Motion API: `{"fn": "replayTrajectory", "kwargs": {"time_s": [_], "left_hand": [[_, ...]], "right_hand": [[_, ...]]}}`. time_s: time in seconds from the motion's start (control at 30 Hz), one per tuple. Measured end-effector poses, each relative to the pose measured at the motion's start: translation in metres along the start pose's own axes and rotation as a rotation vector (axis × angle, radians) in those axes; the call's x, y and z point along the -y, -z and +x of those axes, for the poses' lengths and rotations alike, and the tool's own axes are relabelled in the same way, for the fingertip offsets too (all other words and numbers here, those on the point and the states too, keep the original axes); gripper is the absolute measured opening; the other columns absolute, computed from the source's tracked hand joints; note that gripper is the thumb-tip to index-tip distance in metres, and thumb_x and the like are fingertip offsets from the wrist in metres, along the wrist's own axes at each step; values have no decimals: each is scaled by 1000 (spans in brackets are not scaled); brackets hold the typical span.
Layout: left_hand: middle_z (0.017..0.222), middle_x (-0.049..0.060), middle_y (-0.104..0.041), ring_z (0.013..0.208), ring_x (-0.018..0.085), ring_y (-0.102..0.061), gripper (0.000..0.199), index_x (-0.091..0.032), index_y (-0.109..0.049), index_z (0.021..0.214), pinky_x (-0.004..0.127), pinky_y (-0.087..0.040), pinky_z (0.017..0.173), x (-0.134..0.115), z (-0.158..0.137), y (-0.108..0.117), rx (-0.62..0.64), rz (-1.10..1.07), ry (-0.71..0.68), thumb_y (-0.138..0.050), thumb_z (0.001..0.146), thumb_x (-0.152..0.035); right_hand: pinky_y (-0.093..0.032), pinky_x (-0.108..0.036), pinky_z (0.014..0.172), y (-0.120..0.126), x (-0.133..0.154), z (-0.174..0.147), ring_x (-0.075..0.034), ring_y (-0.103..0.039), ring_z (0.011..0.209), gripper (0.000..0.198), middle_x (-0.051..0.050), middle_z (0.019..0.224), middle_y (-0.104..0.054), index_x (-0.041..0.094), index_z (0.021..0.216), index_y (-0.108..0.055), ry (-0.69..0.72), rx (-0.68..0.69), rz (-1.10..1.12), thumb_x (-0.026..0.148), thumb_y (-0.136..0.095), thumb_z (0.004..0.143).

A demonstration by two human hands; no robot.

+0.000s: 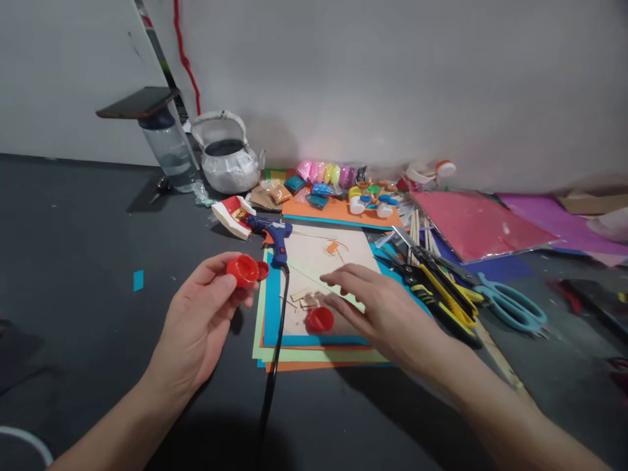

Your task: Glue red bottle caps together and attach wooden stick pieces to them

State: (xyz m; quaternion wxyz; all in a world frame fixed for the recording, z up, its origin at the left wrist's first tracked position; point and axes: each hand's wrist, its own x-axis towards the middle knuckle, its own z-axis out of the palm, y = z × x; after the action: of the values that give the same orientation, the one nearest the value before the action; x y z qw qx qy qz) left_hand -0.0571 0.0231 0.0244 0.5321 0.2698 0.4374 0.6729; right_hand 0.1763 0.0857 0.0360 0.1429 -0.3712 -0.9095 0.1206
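Between the thumb and fingers of my left hand (203,314) is a red bottle cap (242,271), its hollow side facing up and toward me. A smaller red round piece (263,271) sticks out at its right side. My right hand (375,304) hovers over the paper stack with its fingers stretched out and nothing in them. Just below those fingertips, a second red cap (320,320) rests on the white sheet (343,330). Small wooden stick pieces (305,299) lie beside it. A blue glue gun (277,239) stands behind my hands, its black cord running toward me.
Scissors (510,304) and a yellow-black cutter (444,294) lie at the right, near wooden sticks (417,229). Behind are bags of coloured clay (328,173), a metal kettle (230,170) and a water bottle (169,154) with a phone (140,103) on top. Red paper (481,222) lies back right.
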Motion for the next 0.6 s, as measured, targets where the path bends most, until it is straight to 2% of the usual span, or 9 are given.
{"fn": "replayTrajectory", "kwargs": {"time_s": [0.1, 0.17, 0.3, 0.37, 0.47, 0.53, 0.6], "left_hand": [[88, 2, -70, 75, 12, -64, 19, -18, -72, 96, 19, -54, 63, -5, 4, 1, -60, -48, -45, -75, 80, -27], [86, 2, -70, 73, 12, -64, 18, -17, -71, 94, 19, -53, 62, -5, 6, 1, -77, -75, -62, -75, 79, -26], [84, 3, -69, 71, 11, -63, 19, -16, -72, 92, 18, -53, 60, -3, 9, 1, -63, -97, -61, -77, 77, -26], [84, 3, -70, 73, 12, -63, 18, -16, -72, 92, 18, -53, 60, -3, 9, 1, -46, -103, -55, -77, 77, -26], [85, 3, -70, 75, 12, -65, 18, -17, -72, 93, 18, -53, 61, -2, 7, 1, -7, -120, -42, -76, 78, -26], [88, 3, -70, 74, 12, -64, 18, -17, -73, 94, 18, -54, 62, -1, 4, 0, 30, -142, -12, -76, 78, -25], [91, 3, -71, 73, 10, -64, 19, -18, -73, 96, 18, -55, 64, 2, 0, -1, 67, -172, 39, -76, 79, -25]], "right_hand": [[-49, -38, 82, -2, 9, 39, -25, -61, 97, 23, -11, 104, -67, 14, 115, -65, 63, 54, -137, 26, -56, 97], [-47, -40, 85, -13, 18, 67, -28, -57, 99, 23, -13, 103, -65, 12, 109, -68, 158, 150, -265, 28, -62, 93], [-43, -42, 87, -42, 32, 104, -33, -50, 109, 24, -15, 109, -62, 11, 95, -68, 255, 157, -392, 35, -66, 90], [-43, -42, 86, -47, 34, 107, -32, -50, 109, 20, -15, 108, -61, 12, 94, -67, 257, 146, -375, 32, -62, 92], [-43, -37, 79, -38, 38, 95, -26, -56, 94, 11, -12, 98, -63, 11, 94, -63, 215, 142, -270, 22, -62, 91], [-43, -32, 69, -26, 43, 80, -19, -56, 78, 11, -7, 90, -64, 12, 97, -59, 144, 101, -94, 19, -63, 89], [-44, -29, 65, -15, 48, 63, -16, -56, 72, 15, -3, 89, -64, 14, 101, -59, 75, 39, 121, 18, -64, 88]]}}
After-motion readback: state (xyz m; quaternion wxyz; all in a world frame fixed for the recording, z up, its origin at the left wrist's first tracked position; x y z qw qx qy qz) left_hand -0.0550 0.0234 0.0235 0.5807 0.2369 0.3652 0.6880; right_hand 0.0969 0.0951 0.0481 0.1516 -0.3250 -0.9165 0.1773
